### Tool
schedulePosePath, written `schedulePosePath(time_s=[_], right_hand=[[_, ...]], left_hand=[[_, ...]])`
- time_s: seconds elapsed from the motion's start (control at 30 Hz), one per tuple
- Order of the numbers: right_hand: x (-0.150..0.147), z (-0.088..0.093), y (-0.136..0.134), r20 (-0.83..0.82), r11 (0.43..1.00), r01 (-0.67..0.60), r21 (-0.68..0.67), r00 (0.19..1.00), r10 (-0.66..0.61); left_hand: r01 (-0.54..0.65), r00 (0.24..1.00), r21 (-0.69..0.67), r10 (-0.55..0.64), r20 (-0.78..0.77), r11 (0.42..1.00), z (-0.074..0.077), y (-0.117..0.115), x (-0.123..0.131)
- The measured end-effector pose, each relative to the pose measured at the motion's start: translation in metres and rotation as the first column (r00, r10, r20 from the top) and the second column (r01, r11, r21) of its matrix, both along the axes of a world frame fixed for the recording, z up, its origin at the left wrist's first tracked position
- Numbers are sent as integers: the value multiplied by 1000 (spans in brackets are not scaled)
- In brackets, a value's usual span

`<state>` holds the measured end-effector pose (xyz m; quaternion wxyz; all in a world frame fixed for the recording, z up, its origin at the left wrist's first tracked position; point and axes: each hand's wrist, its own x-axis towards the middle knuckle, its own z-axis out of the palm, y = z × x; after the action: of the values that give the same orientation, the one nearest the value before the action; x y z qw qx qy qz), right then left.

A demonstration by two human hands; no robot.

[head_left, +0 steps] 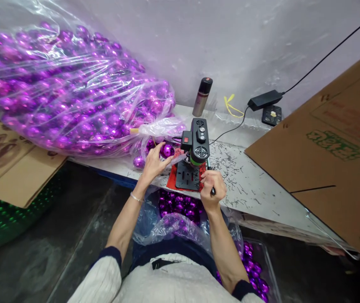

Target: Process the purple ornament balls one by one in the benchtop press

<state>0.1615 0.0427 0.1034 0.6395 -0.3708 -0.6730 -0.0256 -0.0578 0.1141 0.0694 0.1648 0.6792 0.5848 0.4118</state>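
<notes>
Left hand [154, 163]: thumb and fingers closed on a purple ball [168, 150], just left of the black press [200, 136]. Right hand [213, 187] clenched round the press's lever [213, 191]. Press stood on a red sheet [171, 180] on the worktop [258, 174]; dark bits [227, 170] lay scattered to its right. Large clear bag [72, 92] of purple balls slumped at left; a can [202, 97] stood behind the press.

Left hand [155, 163] pinching purple ball [168, 151], left of black machine [199, 141]; right hand [213, 189] round handle [209, 163], right of machine; bottle [202, 97] behind.
</notes>
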Motion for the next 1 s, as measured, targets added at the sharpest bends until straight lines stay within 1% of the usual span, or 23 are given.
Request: schedulePosePath(time_s=[0.03, 0.07, 0.1, 0.13, 0.17, 0.2, 0.23, 0.27, 0.3, 0.33, 0.37, 0.43, 0.47, 0.53, 0.6, 0.7, 0.87, 1.0], right_hand=[[0, 2, 1, -2, 1000, 7, -4, 1000, -7], [0, 5, 1, -5, 1000, 15, -8, 1000, -15], [1, 7, 2, -5, 1000, 22, -9, 1000, -23], [1, 9, 3, -2, 1000, 27, -9, 1000, -27], [2, 11, 4, 3, 1000, 27, -7, 1000, -27], [2, 13, 4, 11, 1000, 23, -3, 1000, -23], [3, 14, 4, 22, 1000, 16, 4, 1000, -16], [4, 15, 5, 32, 1000, 9, 12, 999, -10], [4, 16, 4, 42, 1000, 4, 16, 999, -4], [5, 16, 4, 53, 1000, -1, 17, 999, 0], [5, 17, 3, 63, 1000, -4, 16, 998, 3], [5, 16, 2, 77, 1000, -6, 13, 997, 5], [5, 16, 2, 81, 1000, -5, 13, 997, 4], [6, 15, 1, 91, 1000, -2, 19, 996, 0], [6, 12, 0, 102, 1000, 0, 20, 995, -2], [7, 9, 0, 108, 1000, -1, 9, 994, 0], [7, 8, -1, 108, 1000, 1, 0, 994, -1], [7, 6, -1, 104, 1000, 16, -1, 994, -15]], left_hand=[[20, 980, -32, -13, 201, 999, -4, -14, 3], [58, 917, -80, -22, 397, 995, -9, -28, 9], [107, 820, -129, -14, 572, 986, -16, -40, 16], [153, 705, -174, 16, 709, 973, -24, -49, 25], [187, 594, -209, 59, 803, 960, -32, -57, 34], [200, 507, -238, 108, 855, 951, -40, -62, 43], [193, 457, -261, 149, 877, 946, -48, -66, 52], [171, 449, -277, 176, 876, 945, -56, -67, 60], [137, 478, -282, 186, 858, 949, -62, -67, 66], [96, 535, -275, 184, 825, 957, -68, -66, 71], [49, 608, -257, 175, 774, 965, -73, -64, 75], [-44, 762, -203, 165, 627, 978, -79, -61, 80], [-86, 827, -176, 169, 537, 981, -82, -60, 82], [-142, 914, -138, 183, 362, 980, -84, -58, 85], [-162, 955, -112, 184, 233, 981, -86, -56, 87], [-137, 980, -59, 144, 137, 989, -87, -51, 89], [-44, 995, 39, 40, 88, 998, -89, -42, 93], [29, 995, 73, -36, 98, 997, -90, -41, 93]])
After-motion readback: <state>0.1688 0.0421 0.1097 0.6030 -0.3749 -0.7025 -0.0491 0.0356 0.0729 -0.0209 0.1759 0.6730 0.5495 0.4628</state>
